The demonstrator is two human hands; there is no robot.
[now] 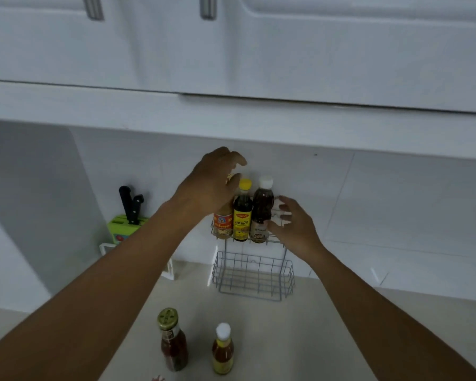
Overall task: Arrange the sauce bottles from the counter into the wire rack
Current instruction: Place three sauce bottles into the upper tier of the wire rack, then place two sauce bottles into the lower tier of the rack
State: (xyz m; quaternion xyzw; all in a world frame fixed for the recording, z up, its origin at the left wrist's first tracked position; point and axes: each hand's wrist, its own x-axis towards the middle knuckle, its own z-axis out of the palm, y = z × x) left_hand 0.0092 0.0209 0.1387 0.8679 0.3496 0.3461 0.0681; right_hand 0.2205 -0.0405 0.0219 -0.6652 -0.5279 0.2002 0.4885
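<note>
Head view. Wire rack (252, 266) stands at the back of the worktop (300, 339), against the tiled wall (368, 193). Two tiers. Upper tier holds three bottles in a row, touching: orange-label bottle (222, 225) on the left, yellow-cap bottle (242, 213) in the middle, white-cap bottle (262, 210) on the right. There is a free slot at the right end of the upper tier, beside the white-cap bottle. Lower basket (253, 273) is bare wire, open at the top, under the upper tier.

Cabinet underside (231, 127) overhangs well above the bottle caps. Knife block (124, 228) sits left of the rack, well apart, near a white frame (105, 247).

Left hand (212, 185) is over the neck of the orange-label bottle and hides its cap; fingers curled around it, thumb near the yellow cap. Looks clamped on that bottle's top, though the contact itself is hidden. Right hand (291, 224) is at the right end of the upper tier, fingers spread apart, holding nothing; fingertips just beside the white-cap bottle's label and in front of the rack wire. Touching or not: cannot tell.

Two bottles are on the worktop near the front edge, upright, between the forearms: red sauce bottle (173, 342) with a gold cap on the left, yellow sauce bottle (222, 350) with a white cap on the right. They stand apart from each other, well short of the rack, with bare worktop between them and the lower basket.
</note>
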